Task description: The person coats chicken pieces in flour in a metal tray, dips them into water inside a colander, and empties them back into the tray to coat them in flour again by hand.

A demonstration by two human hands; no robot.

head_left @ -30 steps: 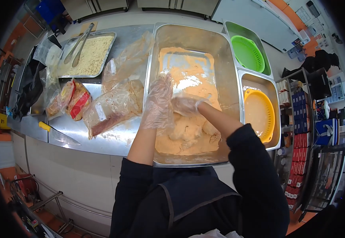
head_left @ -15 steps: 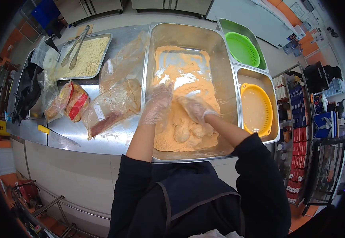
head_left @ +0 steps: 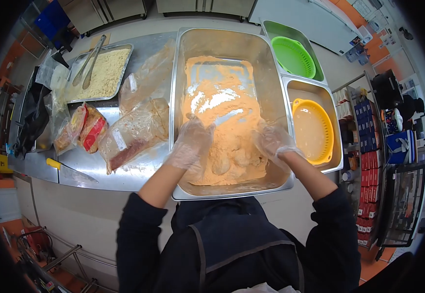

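Note:
A deep steel pan (head_left: pixel 175 97) holds orange breading flour (head_left: pixel 217 141), spread thin at the far end and heaped at the near end. Coated, lumpy pieces (head_left: pixel 221 165), seemingly meat, lie half buried in the heap. My left hand (head_left: pixel 193 141), in a clear plastic glove, is at the heap's left side, fingers pointing forward and apart, holding nothing I can see. On the right side my gloved right hand (head_left: pixel 273 140) hovers by the pan wall, fingers loosely bent and apart, partly blurred. Fine flour appears stirred up between the two hands.
Right of the pan stand a green basket (head_left: pixel 294 57) and a yellow basket (head_left: pixel 329 141) in steel pans. To the left are a bagged piece of meat (head_left: pixel 137 134), packaged food (head_left: pixel 94 131), a crumb tray (head_left: pixel 112 73) with tongs (head_left: pixel 91 61), and a knife (head_left: pixel 73 172).
My hands have moved apart: the right one shifted right towards the pan wall, the left slightly down. The coated pieces have more flour over them.

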